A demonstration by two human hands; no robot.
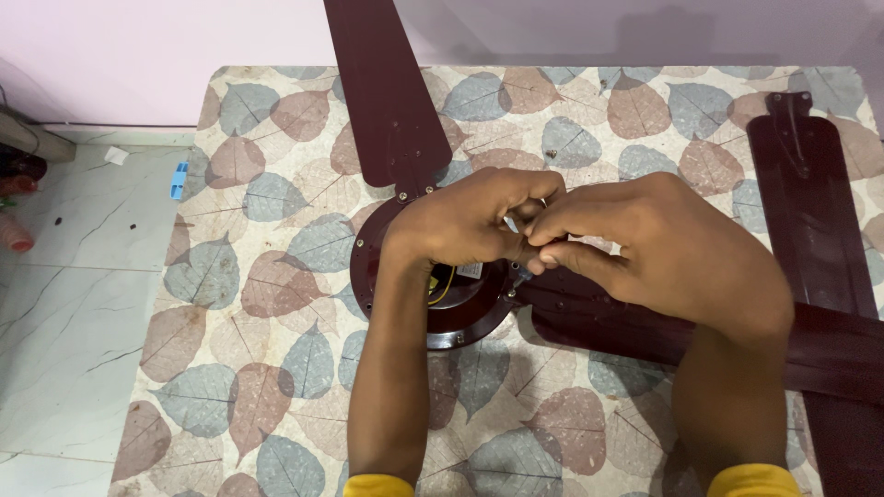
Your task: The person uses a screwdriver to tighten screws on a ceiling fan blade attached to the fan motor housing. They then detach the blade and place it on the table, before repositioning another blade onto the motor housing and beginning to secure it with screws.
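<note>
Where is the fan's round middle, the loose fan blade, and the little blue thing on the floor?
fan motor hub [460, 317], head view, lower rim of the round housing.
loose fan blade [810, 212], head view, middle of its flat face.
blue thing [178, 180], head view, its centre.

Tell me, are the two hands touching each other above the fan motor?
Touching. The head view shows the left hand and right hand meeting at the fingertips over the dark red fan motor, with no gap between them; a small metal part sits where they pinch.
</note>
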